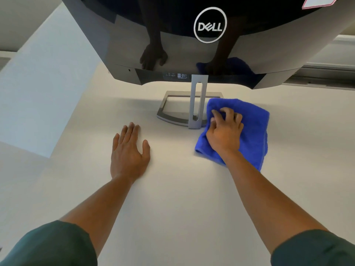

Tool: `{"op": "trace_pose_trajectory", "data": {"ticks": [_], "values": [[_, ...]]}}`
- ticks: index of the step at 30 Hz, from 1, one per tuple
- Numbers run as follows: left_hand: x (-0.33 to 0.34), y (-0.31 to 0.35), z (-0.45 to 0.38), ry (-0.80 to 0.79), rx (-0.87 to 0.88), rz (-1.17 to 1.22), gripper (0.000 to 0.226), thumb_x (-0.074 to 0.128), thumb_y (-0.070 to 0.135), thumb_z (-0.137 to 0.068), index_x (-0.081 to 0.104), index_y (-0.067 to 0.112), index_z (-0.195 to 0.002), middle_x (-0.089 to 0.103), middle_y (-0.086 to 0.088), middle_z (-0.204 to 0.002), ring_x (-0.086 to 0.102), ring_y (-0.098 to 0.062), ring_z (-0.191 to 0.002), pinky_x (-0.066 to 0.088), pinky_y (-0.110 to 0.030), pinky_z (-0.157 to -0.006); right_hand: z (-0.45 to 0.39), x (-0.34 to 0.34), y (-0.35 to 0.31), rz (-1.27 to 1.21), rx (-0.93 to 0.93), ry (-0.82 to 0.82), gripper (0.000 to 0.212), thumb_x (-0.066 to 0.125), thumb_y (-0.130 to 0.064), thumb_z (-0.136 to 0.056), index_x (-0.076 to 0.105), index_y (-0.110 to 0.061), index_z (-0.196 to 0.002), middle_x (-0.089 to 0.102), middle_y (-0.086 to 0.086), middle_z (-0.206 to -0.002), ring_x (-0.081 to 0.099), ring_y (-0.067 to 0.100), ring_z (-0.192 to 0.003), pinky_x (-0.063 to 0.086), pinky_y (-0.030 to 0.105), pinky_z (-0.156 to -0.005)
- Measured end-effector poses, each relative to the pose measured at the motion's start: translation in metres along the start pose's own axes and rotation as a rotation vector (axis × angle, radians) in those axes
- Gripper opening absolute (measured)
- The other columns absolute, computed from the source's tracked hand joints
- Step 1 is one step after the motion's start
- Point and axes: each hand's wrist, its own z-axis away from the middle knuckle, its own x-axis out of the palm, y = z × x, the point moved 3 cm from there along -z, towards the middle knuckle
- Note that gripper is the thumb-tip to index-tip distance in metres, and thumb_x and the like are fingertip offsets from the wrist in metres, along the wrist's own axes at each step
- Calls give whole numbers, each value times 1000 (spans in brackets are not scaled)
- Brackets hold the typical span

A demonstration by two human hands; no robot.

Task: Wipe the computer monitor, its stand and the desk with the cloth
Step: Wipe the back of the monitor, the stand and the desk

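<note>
A glossy black monitor [172, 54] with a round logo shows its back to me and fills the top of the view. Its silver stand [197, 104] rises from an open rectangular base [169, 120] on the pale desk [172, 198]. A folded blue cloth [253, 131] lies on the desk just right of the stand. My right hand [224, 131] is on the cloth with its fingers curled into the fabric, gripping it. My left hand [128, 150] rests flat on the desk, fingers straight, left of the stand.
The desk's left edge [63, 131] runs diagonally, with a lower pale floor beyond it. A window frame or ledge [326, 73] shows behind the monitor at the right. A pink-edged label [318, 0] sticks on the monitor's top right.
</note>
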Motion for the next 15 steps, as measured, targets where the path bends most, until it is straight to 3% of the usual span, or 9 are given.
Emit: {"op": "trace_pose_trajectory", "data": {"ticks": [3, 6, 11, 15], "values": [[0, 0, -1, 0, 2, -3, 66, 27, 48, -96, 29, 18, -155, 22, 2, -164, 12, -12, -152, 8, -36, -124, -10, 1, 12, -99, 179, 1, 44, 38, -34, -100, 40, -17, -140, 32, 10, -149, 31, 35, -134, 30, 49, -107], [1, 0, 0, 2, 0, -8, 66, 27, 48, -97, 29, 18, -155, 22, 2, -164, 12, -12, -152, 8, -36, -124, -3, 3, 7, -104, 159, 17, 49, 35, -36, -101, 36, -11, -144, 33, 12, -152, 31, 33, -137, 25, 46, -112], [1, 1, -1, -9, 0, -11, 66, 27, 47, -96, 30, 17, -155, 22, 1, -164, 12, -13, -152, 7, -36, -124, 11, -3, 8, -207, 153, 132, 36, 47, -30, -99, 57, -8, -126, 52, 12, -128, 48, 32, -109, 43, 39, -94], [2, 0, -1, -22, 9, -14, 65, 25, 47, -98, 27, 18, -156, 20, 1, -164, 11, -15, -152, 6, -36, -124, 20, -10, 6, -282, 87, 86, 26, 55, -17, -96, 62, -9, -119, 54, 12, -119, 50, 28, -105, 45, 32, -91]]}}
